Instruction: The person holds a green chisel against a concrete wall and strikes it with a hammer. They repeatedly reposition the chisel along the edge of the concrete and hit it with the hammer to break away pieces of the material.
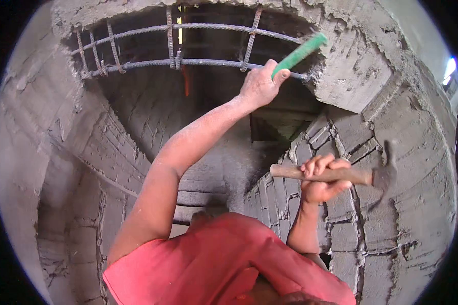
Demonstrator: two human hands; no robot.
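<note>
My left hand [262, 85] is closed around a green chisel [300, 54], held at a slant. Its far end meets, or is very near, the rough broken edge of the concrete [351, 66] at the upper right. Lower on the right, my right hand [324, 178] grips the wooden handle of a hammer [359, 176], fingers wrapped round it. The hammer's dark metal head [384, 177] points right and is somewhat blurred, apart from the chisel.
Bare ribbed rebar [208, 62] spans the opening above. A brick wall with open mortar joints [341, 213] runs down the right side. More rough grey masonry [107, 137] lies to the left. An orange strip [186, 83] hangs inside the dark opening.
</note>
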